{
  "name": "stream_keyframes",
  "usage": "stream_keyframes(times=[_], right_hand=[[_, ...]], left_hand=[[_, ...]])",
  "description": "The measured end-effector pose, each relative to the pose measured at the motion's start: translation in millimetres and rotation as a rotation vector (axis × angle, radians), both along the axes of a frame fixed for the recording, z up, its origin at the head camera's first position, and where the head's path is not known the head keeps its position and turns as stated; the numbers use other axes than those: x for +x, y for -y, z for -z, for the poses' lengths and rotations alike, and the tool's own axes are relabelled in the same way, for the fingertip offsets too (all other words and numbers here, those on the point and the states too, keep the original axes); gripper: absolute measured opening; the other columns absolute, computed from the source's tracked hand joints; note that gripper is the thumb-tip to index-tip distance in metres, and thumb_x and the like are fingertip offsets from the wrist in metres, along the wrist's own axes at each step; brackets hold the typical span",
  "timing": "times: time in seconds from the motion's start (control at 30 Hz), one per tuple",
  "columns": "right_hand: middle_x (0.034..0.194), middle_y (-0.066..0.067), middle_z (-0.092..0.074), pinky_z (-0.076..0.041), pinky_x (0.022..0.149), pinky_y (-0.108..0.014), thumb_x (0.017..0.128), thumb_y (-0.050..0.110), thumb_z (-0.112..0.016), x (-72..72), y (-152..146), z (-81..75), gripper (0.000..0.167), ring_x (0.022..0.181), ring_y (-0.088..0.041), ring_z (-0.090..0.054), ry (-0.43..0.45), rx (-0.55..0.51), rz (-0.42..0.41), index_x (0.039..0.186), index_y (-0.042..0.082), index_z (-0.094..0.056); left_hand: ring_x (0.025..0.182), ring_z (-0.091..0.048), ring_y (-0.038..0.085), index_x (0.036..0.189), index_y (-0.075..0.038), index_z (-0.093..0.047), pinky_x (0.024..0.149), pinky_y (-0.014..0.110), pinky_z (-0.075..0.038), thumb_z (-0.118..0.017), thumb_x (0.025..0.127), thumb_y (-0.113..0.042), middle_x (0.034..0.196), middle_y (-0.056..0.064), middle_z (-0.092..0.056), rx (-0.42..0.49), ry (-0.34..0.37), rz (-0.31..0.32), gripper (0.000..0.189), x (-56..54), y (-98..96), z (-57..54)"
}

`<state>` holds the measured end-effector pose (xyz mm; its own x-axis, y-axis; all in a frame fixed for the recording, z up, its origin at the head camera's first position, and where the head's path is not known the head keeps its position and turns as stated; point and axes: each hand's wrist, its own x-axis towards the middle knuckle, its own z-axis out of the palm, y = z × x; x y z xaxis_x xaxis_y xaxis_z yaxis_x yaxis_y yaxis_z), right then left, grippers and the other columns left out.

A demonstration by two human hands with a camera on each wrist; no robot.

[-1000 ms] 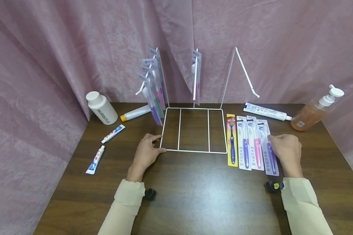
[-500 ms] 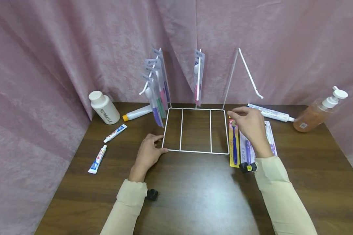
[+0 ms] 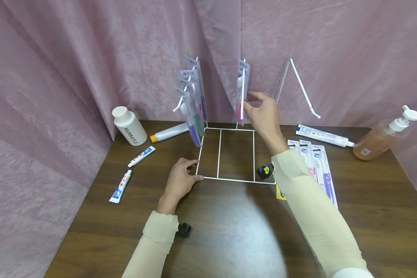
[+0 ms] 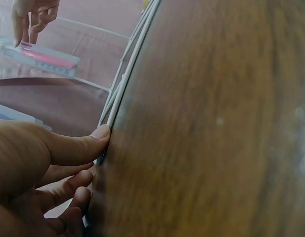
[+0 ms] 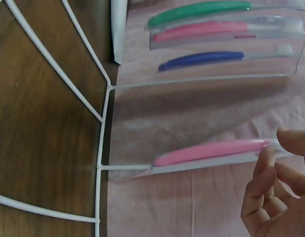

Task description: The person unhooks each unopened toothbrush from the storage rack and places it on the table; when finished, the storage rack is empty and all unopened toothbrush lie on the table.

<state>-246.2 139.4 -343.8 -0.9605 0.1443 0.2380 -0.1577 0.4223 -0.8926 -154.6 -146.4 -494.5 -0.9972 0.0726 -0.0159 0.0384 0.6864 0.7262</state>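
Observation:
A white wire display rack [image 3: 226, 179] stands on the table, with three hooks rising at its back. My left hand [image 3: 180, 179] holds its front left corner, thumb on the wire in the left wrist view. On the middle hook hangs a packaged toothbrush [image 5: 216, 152] with a pink handle. My right hand [image 3: 264, 116] pinches that package by its edge, beside the hook. Several packaged toothbrushes [image 3: 191, 112] hang from the left hook. The right hook [image 3: 304, 87] bears nothing. Packaged toothbrushes [image 3: 321, 166] lie right of the rack, partly hidden by the right forearm.
Left of the rack are a white bottle [image 3: 130, 127], a yellow-capped tube [image 3: 170, 132] and two small toothpaste tubes [image 3: 141, 156]. At the right lie a toothpaste tube [image 3: 323, 136] and a pump bottle [image 3: 378, 139]. A pink curtain [image 3: 125, 50] hangs behind the table.
My right hand has left the toothbrush packages on the table and moved left and up to the package on the middle hook. The left hand stays on the rack corner.

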Motion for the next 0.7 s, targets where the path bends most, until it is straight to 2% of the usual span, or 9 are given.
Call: stream_keyframes(times=[0.1, 0.2, 0.27, 0.47, 0.7], right_hand=[[0.123, -0.032, -0.083, -0.053, 0.058, -0.010, 0.108, 0.013, -0.078, -5.9, 5.0, 1.2, 0.034, 0.061, 0.009, -0.064, -0.024, -0.030, 0.014, 0.136, -0.007, -0.079], [0.115, -0.034, -0.083, -0.049, 0.053, -0.012, 0.108, 0.012, -0.077, -8.7, 7.6, 3.2, 0.027, 0.053, 0.009, -0.059, -0.027, -0.059, 0.037, 0.126, -0.008, -0.082], [0.113, -0.033, -0.083, -0.046, 0.051, -0.012, 0.109, 0.012, -0.076, -9.5, 7.6, 5.1, 0.025, 0.051, 0.007, -0.058, -0.034, -0.070, 0.053, 0.122, -0.008, -0.083], [0.110, -0.032, -0.081, -0.044, 0.049, -0.013, 0.109, 0.007, -0.074, -6.1, 3.2, 7.3, 0.023, 0.050, 0.004, -0.058, -0.072, -0.148, 0.044, 0.121, -0.011, -0.083], [0.100, -0.018, -0.080, -0.047, 0.052, -0.014, 0.108, 0.014, -0.080, 6.9, -3.7, 4.1, 0.023, 0.052, 0.002, -0.062, -0.064, -0.160, 0.047, 0.119, -0.006, -0.084]], left_hand=[[0.114, -0.069, 0.031, 0.146, -0.012, -0.079, 0.101, 0.047, -0.058, -0.100, 0.089, -0.018, 0.135, 0.013, -0.072, 0.000, 0.013, 0.001, 0.061, -0.8, -1.4, -1.3], [0.115, -0.068, 0.033, 0.147, -0.012, -0.079, 0.104, 0.048, -0.057, -0.099, 0.089, -0.017, 0.136, 0.014, -0.071, 0.001, 0.038, -0.004, 0.061, -0.2, -3.4, -5.3], [0.116, -0.067, 0.032, 0.147, -0.013, -0.079, 0.104, 0.047, -0.056, -0.099, 0.089, -0.018, 0.137, 0.013, -0.071, 0.000, 0.036, -0.002, 0.061, -1.0, -3.9, -3.1], [0.115, -0.067, 0.030, 0.147, -0.013, -0.079, 0.102, 0.047, -0.057, -0.099, 0.089, -0.019, 0.137, 0.012, -0.071, -0.016, 0.014, -0.001, 0.061, -1.2, -5.5, -1.1], [0.115, -0.069, 0.032, 0.147, -0.014, -0.079, 0.101, 0.046, -0.058, -0.100, 0.089, -0.019, 0.137, 0.014, -0.071, -0.004, 0.012, -0.003, 0.061, 0.8, -2.7, -3.2]])
